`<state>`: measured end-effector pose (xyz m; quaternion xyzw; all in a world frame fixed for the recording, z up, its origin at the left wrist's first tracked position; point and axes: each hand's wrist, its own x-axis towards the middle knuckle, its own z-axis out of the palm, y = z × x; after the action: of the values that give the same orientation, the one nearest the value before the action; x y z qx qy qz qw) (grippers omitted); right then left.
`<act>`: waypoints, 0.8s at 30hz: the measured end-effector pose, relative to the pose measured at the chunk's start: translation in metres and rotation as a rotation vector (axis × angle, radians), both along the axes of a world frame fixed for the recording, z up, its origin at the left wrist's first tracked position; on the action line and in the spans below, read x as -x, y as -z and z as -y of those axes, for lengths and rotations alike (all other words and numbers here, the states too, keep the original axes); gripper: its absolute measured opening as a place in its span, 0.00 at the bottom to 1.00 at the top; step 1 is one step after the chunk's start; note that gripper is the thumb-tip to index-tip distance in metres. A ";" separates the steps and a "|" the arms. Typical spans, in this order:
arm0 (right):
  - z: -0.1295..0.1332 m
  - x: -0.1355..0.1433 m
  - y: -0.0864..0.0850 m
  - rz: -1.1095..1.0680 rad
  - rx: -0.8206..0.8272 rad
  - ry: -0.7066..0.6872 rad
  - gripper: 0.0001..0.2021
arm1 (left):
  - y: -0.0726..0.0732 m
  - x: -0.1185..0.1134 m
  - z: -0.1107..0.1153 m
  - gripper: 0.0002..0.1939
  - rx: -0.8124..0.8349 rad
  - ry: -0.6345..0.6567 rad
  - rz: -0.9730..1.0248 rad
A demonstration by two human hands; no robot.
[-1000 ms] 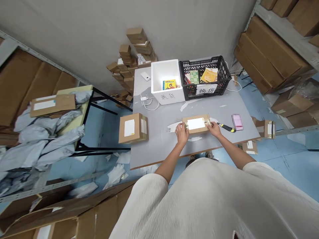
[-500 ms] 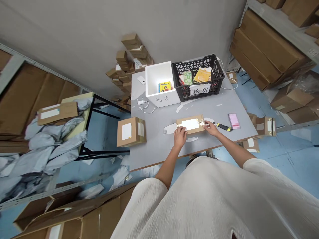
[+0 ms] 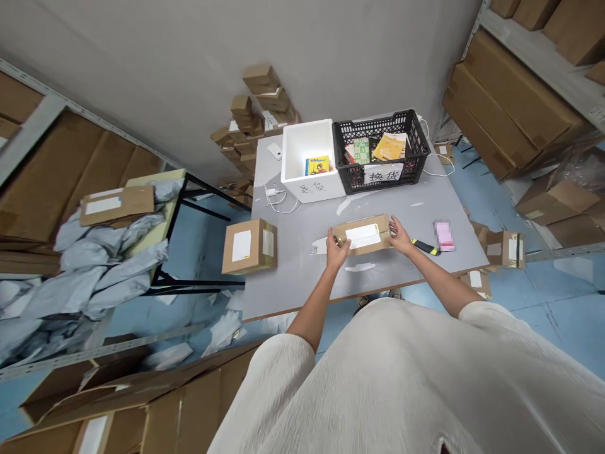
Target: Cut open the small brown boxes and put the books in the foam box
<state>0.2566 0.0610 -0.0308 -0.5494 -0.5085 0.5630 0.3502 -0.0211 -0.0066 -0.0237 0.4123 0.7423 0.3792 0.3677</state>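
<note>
A small cardboard box (image 3: 341, 232) with a white label and clear tape at its ends lies between my hands, over the near half of the grey table (image 3: 302, 290). My left hand (image 3: 336, 250) grips its left end, the thumb on top beside the label. At the opposite end, my right hand (image 3: 399, 236) closes on the box, with fingers around the taped edge. Just right of that hand is a black and yellow utility knife (image 3: 426, 246), partly hidden by it. A pink blurred item (image 3: 443, 236) lies past the knife.
A taped carton (image 3: 249, 247) stands at the table's left edge. Along the back are a white foam bin (image 3: 316, 189) and a black crate (image 3: 416, 167) with booklets. Grey mailing bags (image 3: 113, 265) fill the left side; large cartons (image 3: 510, 107) stand at right.
Both hands have shifted from pressing on the box to gripping its two ends. The box is slightly tilted and appears a little raised. The camera view has shifted slightly.
</note>
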 end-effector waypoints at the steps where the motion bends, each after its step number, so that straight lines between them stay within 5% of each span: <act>1: 0.001 -0.001 0.000 0.003 -0.001 0.021 0.54 | 0.001 -0.001 0.002 0.47 0.003 -0.021 0.018; 5: 0.008 -0.011 0.008 0.191 0.069 0.105 0.38 | 0.012 -0.002 0.014 0.34 0.131 -0.072 -0.024; 10: 0.024 -0.021 0.020 0.438 0.163 0.057 0.30 | 0.032 -0.003 0.027 0.29 0.274 0.014 -0.117; 19: 0.031 -0.023 0.027 0.434 0.159 0.082 0.23 | 0.045 -0.004 0.028 0.23 0.220 0.062 -0.084; 24: 0.024 -0.019 0.025 0.371 0.152 0.077 0.28 | 0.044 -0.004 0.023 0.28 0.182 0.045 -0.039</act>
<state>0.2753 0.0374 -0.0559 -0.6877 -0.4989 0.4749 0.2294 -0.0175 -0.0294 -0.0675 0.4010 0.7712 0.2938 0.3977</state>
